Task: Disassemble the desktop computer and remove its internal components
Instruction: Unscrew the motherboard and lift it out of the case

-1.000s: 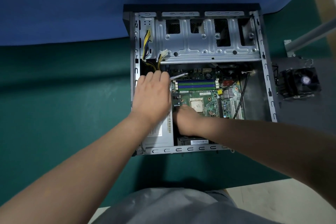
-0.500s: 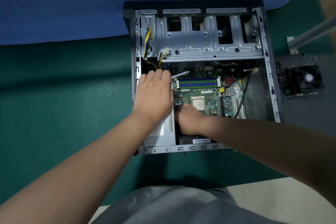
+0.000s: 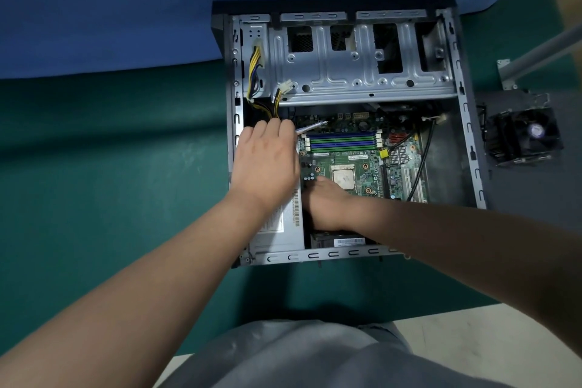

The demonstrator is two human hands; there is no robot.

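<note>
The open desktop case (image 3: 469, 148) lies on its side on the green mat. My left hand (image 3: 267, 161) rests on the silver power supply (image 3: 277, 230) at the case's left, fingers curled down near the yellow and black cables (image 3: 274, 104). It grips a screwdriver, whose thin silver shaft (image 3: 311, 127) sticks out to the right. My right hand (image 3: 327, 201) is lower, in the gap between the power supply and the green motherboard (image 3: 362, 167). Its fingers are hidden. The bare CPU (image 3: 343, 178) and the blue and green memory slots (image 3: 341, 142) show.
A removed cooler with its fan (image 3: 524, 135) sits on a dark panel right of the case. The empty metal drive cage (image 3: 362, 72) fills the case's far half. A black cable (image 3: 422, 161) runs over the board's right side. A blue cloth (image 3: 110, 9) lies behind.
</note>
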